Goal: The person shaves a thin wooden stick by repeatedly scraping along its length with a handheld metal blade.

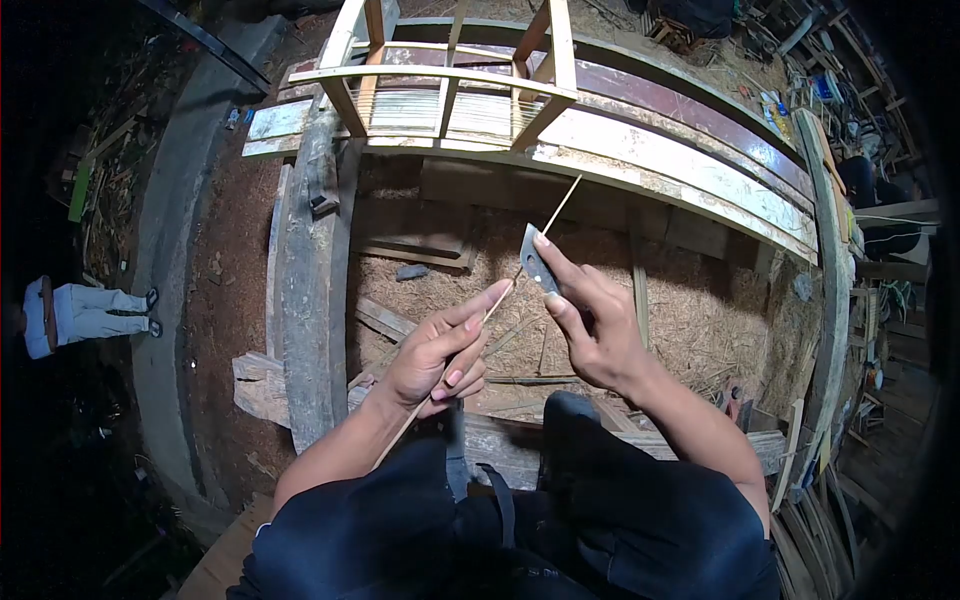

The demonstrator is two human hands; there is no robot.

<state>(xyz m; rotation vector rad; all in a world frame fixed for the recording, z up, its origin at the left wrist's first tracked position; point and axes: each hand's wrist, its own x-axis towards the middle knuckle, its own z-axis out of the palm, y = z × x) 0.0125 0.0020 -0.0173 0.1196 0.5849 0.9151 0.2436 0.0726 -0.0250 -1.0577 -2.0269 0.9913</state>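
My left hand (440,358) is closed around a thin wooden stick (563,205) that slants from my lap up toward the bench. In my right hand (600,325) is a flat grey metal plane blade (537,262) with a slot in it, pinched between thumb and fingers. The blade lies against the stick just beyond my left fingertips. Past the stick's far tip, a wooden frame (440,75) with thin slats stands on the plank workbench (640,150).
A thick beam (312,290) runs along the left side, and another post (828,290) along the right. Shavings (690,310) and wood scraps cover the ground between. At far left a person (85,315) stands on a concrete strip (160,270).
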